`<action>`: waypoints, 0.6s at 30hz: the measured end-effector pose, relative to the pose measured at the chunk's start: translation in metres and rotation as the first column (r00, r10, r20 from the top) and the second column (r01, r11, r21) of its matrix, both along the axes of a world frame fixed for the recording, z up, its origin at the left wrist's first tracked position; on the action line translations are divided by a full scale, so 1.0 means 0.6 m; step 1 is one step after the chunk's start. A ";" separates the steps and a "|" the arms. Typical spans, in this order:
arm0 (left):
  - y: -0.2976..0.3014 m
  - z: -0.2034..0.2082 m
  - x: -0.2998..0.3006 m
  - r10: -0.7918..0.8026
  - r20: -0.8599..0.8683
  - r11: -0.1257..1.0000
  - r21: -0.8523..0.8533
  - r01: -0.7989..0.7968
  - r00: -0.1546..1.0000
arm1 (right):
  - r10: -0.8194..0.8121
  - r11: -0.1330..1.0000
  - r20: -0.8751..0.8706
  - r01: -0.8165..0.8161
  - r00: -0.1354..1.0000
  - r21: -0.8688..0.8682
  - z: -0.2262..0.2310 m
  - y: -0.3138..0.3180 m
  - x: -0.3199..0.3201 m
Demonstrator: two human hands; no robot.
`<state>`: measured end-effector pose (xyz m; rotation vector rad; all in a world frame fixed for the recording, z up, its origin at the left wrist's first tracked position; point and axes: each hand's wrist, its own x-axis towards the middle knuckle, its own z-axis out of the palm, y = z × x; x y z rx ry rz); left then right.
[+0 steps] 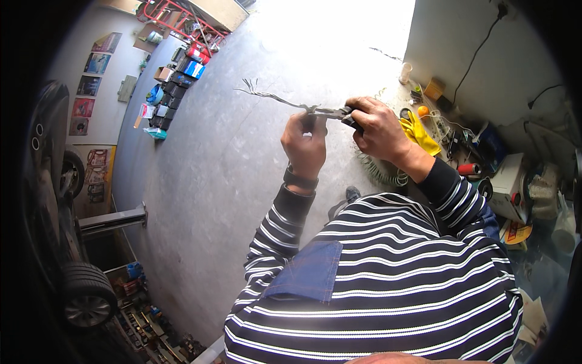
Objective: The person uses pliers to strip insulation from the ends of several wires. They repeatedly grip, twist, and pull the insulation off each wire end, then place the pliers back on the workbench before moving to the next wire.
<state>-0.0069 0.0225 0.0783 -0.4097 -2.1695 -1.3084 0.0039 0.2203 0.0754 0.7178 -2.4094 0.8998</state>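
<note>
Striped shirt (388, 279) nearest; left fingers (293, 128) pinch wires (285, 99), right fingers (367, 104) grip pliers (330, 113); white box (507, 189), contents unclear.

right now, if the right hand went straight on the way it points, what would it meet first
The right hand, with its pliers, would likely meet the thin wires held in the left hand first; exact depth is unclear.

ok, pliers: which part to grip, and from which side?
Probably the dark handles of the pliers, from the right, where the right hand holds them: the metal jaws point left, toward the left hand and the thin wires, so that side looks crowded.
</note>
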 end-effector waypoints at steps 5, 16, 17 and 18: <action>-0.011 0.001 0.009 -0.088 0.054 0.994 0.063 0.085 0.995 | 0.101 0.994 0.101 -0.098 0.990 -0.043 0.002 0.010 0.001; -0.026 -0.008 0.006 -0.203 0.114 0.978 0.080 0.194 0.973 | 0.235 0.965 0.343 -0.178 0.909 -0.190 0.000 0.017 0.003; -0.029 -0.008 0.006 -0.234 0.131 0.971 0.076 0.225 0.964 | 0.239 0.964 0.392 -0.167 0.888 -0.209 -0.002 0.014 0.005; -0.030 -0.006 0.005 -0.231 0.188 0.972 0.091 0.217 0.955 | 0.246 0.958 0.385 -0.164 0.889 -0.235 -0.003 0.012 0.008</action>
